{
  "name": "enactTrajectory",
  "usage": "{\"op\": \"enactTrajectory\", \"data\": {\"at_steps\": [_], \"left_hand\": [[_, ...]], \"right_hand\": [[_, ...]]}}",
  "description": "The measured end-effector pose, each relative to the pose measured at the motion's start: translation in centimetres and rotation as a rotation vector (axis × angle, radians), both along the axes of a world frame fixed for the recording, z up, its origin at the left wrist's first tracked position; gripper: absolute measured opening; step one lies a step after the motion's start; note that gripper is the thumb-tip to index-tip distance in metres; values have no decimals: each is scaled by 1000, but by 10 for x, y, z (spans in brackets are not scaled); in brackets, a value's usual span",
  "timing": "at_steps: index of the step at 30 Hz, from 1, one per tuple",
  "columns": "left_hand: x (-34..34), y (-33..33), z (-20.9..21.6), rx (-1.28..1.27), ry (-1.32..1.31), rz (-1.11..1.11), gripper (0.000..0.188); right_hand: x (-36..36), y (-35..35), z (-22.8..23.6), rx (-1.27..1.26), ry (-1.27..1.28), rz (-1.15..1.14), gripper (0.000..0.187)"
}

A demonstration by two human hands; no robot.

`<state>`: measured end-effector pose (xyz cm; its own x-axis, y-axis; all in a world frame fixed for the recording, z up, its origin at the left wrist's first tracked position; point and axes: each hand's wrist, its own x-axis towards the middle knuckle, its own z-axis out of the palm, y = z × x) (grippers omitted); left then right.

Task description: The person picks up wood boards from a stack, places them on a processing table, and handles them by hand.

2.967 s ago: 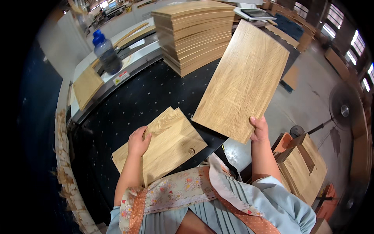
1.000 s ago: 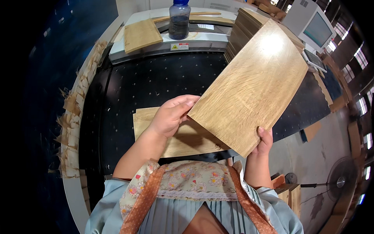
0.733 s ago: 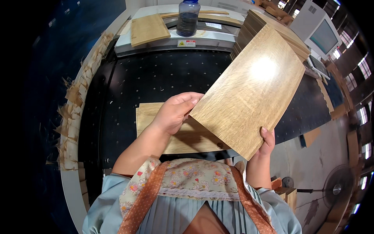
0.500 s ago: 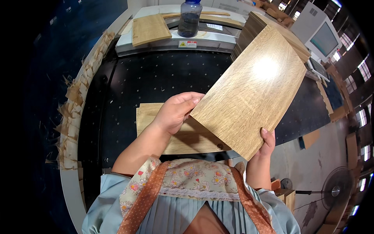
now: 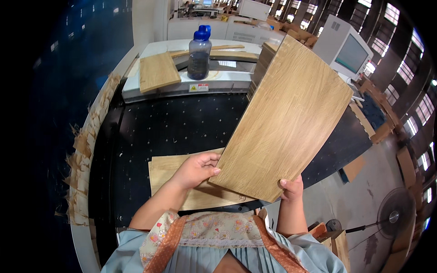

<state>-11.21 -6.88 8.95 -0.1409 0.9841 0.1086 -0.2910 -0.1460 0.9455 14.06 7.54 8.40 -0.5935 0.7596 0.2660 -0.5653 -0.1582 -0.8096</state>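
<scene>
A rectangular light wood-grain board [image 5: 287, 118] is held up tilted in front of me, its far end raised to the right. My left hand [image 5: 198, 169] grips its left edge near the lower corner, thumb and fingers closed on it. At the near right corner, my right hand [image 5: 292, 187] holds the board with the thumb on its face and the fingers behind, mostly hidden. Below it, on the black table, lie other wood-grain boards [image 5: 170, 175], stacked slightly askew and partly covered by the raised board and my left arm.
The black table [image 5: 173, 123] is dotted with small holes. Along its far side, a white machine ledge carries a blue-capped bottle [image 5: 199, 57] and a loose board [image 5: 158, 72]. A board stack [image 5: 263, 66] and a computer monitor [image 5: 348, 48] stand right. A fan [image 5: 393, 216] is lower right.
My view has tilted up, so the table and bottle appear lower. The board in my hands has been tipped more upright, and the bright glare on its face is gone.
</scene>
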Motion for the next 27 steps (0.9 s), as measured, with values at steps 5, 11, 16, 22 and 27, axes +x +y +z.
{"op": "enactTrajectory", "data": {"at_steps": [5,11,16,22,27], "left_hand": [[0,-2,-3,-4,4,-1,36],[0,1,-11,24,47,-26,32],[-2,7,-1,78,40,83,30],[-10,18,22,176,-173,199,42],[-17,27,19,244,-383,257,33]], "right_hand": [[2,0,3,43,5,6,66],[4,0,2,42,-3,44,63],[0,6,-7,49,-81,102,64],[-26,4,13,90,-143,191,61],[-37,3,19,131,-258,157,56]]}}
